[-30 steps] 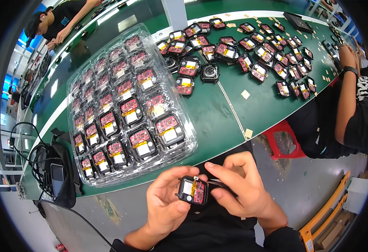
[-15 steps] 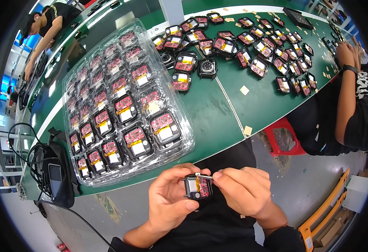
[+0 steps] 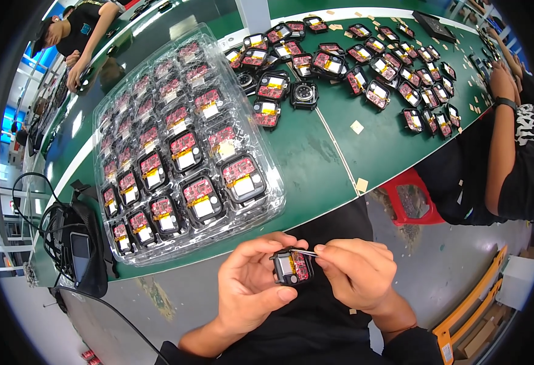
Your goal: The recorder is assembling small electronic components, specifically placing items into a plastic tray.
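Observation:
My left hand (image 3: 253, 286) grips a small black square device case (image 3: 292, 267) with a red circuit board and a white part inside, held over my lap. My right hand (image 3: 357, 274) pinches thin metal tweezers (image 3: 305, 252), whose tip touches the top edge of the case. Just beyond my hands lies a clear plastic tray (image 3: 261, 214) on the green table (image 3: 316, 164), its pockets filled with several of the same open cases.
Several loose cases (image 3: 364, 67) are spread over the far right of the table. Another person's arm (image 3: 503, 146) rests at the right edge, with a red stool (image 3: 414, 201) below. A black bag with cables (image 3: 78, 243) lies at left. A third person (image 3: 78, 36) works far left.
The view has shifted slightly, so the tray sits lower and nearer. My hands stayed together on the case, and the tweezers now touch its top edge.

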